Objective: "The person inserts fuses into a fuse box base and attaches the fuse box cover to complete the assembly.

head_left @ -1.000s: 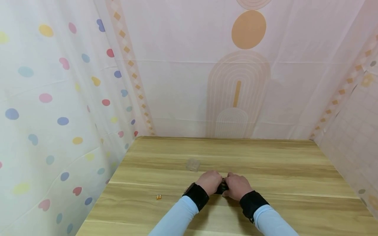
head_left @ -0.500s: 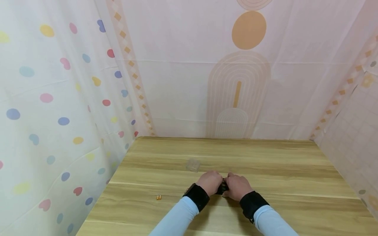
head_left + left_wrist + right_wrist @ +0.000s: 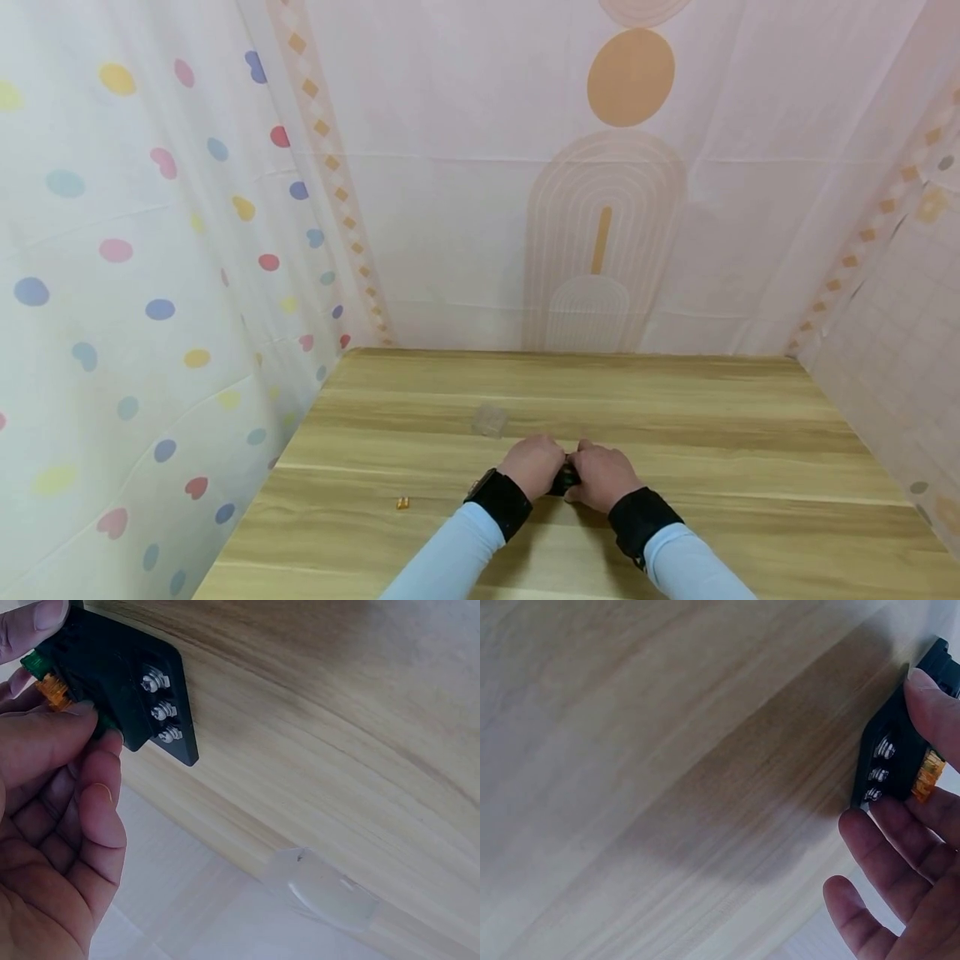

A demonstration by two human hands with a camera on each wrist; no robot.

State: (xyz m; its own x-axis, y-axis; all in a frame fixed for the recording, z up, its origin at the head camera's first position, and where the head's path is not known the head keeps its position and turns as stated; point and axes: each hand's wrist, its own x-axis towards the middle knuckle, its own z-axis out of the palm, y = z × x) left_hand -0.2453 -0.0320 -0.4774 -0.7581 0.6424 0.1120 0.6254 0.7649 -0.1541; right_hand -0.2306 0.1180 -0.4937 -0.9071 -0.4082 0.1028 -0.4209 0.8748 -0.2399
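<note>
A black fuse box (image 3: 120, 679) with a row of metal screw terminals (image 3: 161, 711) is held between both hands over the table. Translucent green (image 3: 33, 664) and orange (image 3: 54, 691) blade fuses sit along it. My left hand (image 3: 531, 464) pinches a green fuse (image 3: 103, 724) at the box between thumb and fingertip, mostly covering it. Gripping the box from the other side is my right hand (image 3: 604, 475), its thumb (image 3: 932, 705) on the top and fingertips under the screw edge. In the head view, the hands hide most of the box.
A clear plastic cover (image 3: 491, 419) lies on the wooden table (image 3: 712, 433) beyond the left hand. To the left are small orange pieces (image 3: 402, 503). Patterned curtains (image 3: 450, 250) hang behind the table and along its sides.
</note>
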